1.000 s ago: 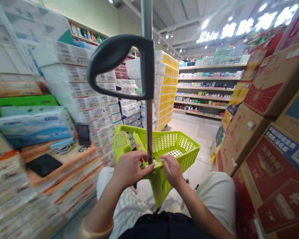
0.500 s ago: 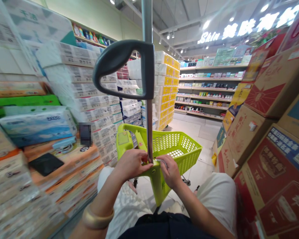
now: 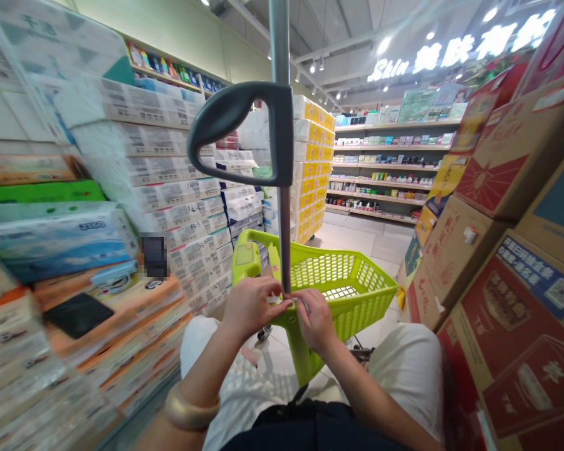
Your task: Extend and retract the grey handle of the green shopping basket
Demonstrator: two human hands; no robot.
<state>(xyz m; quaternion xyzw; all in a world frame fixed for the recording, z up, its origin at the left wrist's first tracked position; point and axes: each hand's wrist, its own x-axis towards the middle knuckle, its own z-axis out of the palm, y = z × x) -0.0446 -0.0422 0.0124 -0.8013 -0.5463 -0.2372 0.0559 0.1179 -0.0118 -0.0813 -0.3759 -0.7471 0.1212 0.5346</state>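
Note:
A yellow-green plastic shopping basket (image 3: 364, 300) on wheels stands between my knees. A metal pole (image 3: 284, 241) with a dark grey loop handle (image 3: 282, 134) rises from its near end. My left hand (image 3: 256, 307) is closed at the foot of the pole, thumb and fingers pinched by the basket's rim. My right hand (image 3: 317, 319) is closed just right of the pole, its fingertips almost meeting the left thumb. A small pale bit shows between the fingertips, too small to name. The fingers hide most of the pole's foot.
Stacked tissue packs (image 3: 169, 169) rise on the left; a black flat object (image 3: 78, 313) lies on an orange pack. Cardboard boxes (image 3: 521, 313) are piled close on the right. Yellow-and-white packs (image 3: 313, 169) and product shelves (image 3: 380, 166) stand ahead across the tiled floor (image 3: 357, 232).
My right hand has moved left, bringing its fingertips beside the pole and close to my left hand. The basket has swung slightly to the right in view; the handle also appears farther right.

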